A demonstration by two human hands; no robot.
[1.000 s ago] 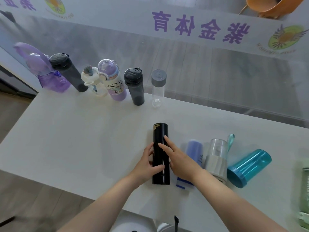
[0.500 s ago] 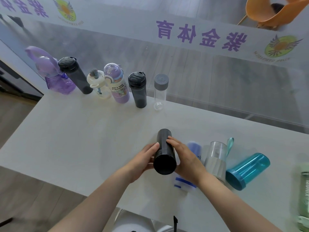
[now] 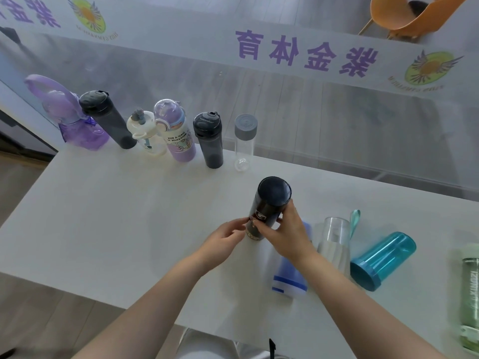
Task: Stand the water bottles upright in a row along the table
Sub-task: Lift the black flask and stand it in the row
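Observation:
A black bottle (image 3: 269, 203) stands nearly upright in the middle of the white table (image 3: 116, 216). My right hand (image 3: 285, 234) grips its lower half. My left hand (image 3: 225, 242) touches its base with its fingertips. Several bottles stand in a row along the far edge: a purple jug (image 3: 75, 125), a dark grey bottle (image 3: 108, 120), a small white one (image 3: 147, 136), a lilac printed one (image 3: 176, 136), a dark shaker (image 3: 208, 141) and a clear bottle with a grey cap (image 3: 245, 141). Lying on their sides to the right are a blue-banded bottle (image 3: 290, 278), a clear one (image 3: 334, 242), a teal one (image 3: 383, 257) and a green one (image 3: 470, 294).
A glass wall with purple lettering (image 3: 305, 53) runs right behind the table's far edge. An orange chair (image 3: 404, 14) stands beyond it. Bare table top lies to the right of the clear bottle in the row.
The black bottle lay flat on the table under both hands. It has been tipped up and now stands on its base, a little farther from me.

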